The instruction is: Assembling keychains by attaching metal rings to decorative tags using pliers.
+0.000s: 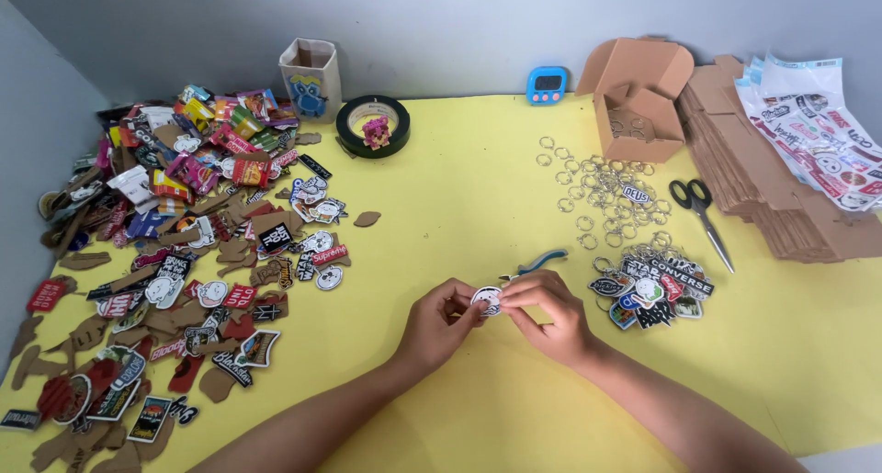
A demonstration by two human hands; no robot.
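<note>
Both hands meet low in the middle of a yellow table [478,188]. My left hand [439,324] and my right hand [548,315] pinch between their fingertips a small round white tag [486,299] with a dark print. Whether a ring is on the tag, I cannot tell. Just behind my right hand lie pliers with teal handles [537,263]. To the right of that hand sits a heap of finished printed tags on key rings [654,287].
A wide spread of cut printed tags and brown backing scraps [184,243] covers the left. Loose metal rings [602,197], black scissors [700,214], an open cardboard box [636,101], flat boxes [763,174], sticker sheets [813,124], a tape roll [373,124], a paper cup [311,76] and a blue timer [548,84] lie behind.
</note>
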